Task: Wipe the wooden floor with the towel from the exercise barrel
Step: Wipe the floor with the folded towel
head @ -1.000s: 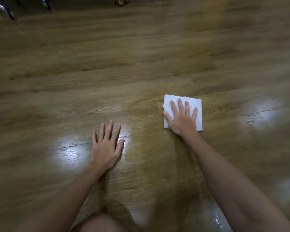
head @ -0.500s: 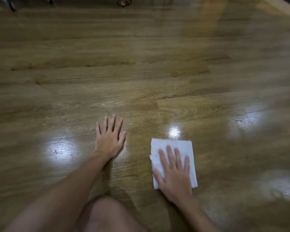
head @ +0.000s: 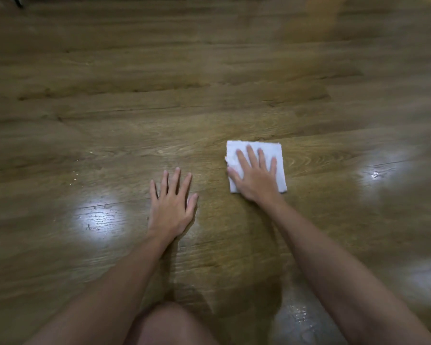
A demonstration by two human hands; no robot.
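The right hand [head: 255,179], fingers flat, is pressing the folded white square towel [head: 276,168] on the brown wooden plank floor [head: 209,83]; the left hand [head: 171,206] is bracing flat, holding nothing; even palm pressure and overlapping strokes are serving best.

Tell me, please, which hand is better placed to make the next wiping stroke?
Right. The right hand already presses flat on the towel, while the left hand rests on the bare wooden floor, apart from it.

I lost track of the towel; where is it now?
In the head view the white towel lies flat on the wooden floor, right of centre, under the right hand, beside the left hand.
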